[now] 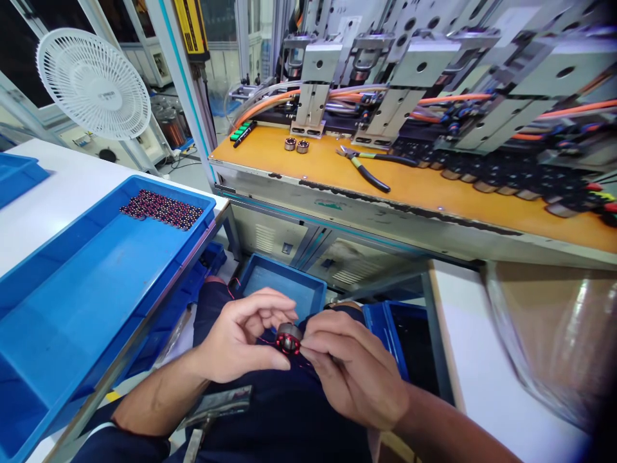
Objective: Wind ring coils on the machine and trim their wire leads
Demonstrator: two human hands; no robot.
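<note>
Above my lap is a small ring-shaped motor stator [289, 339], grey outside with red wire windings in it. My right hand [354, 363] is closed, its thumb and fingertips pinching the stator's right edge. On the other side, my left hand [245, 334] curves around it with thumb and fingers apart. The left thumb lies just below the stator and the fingertips just above; whether they touch it is hard to see. Thin red wire runs from the stator toward the left palm.
A blue tray [96, 257] on the left table holds many small wound parts [161, 210]. On the orange bench [318, 161] lie two stators [295, 146], pliers [364, 168] and a black marker [244, 135]. Clamping machinery [313, 90] stands behind. Below is a blue bin [284, 283].
</note>
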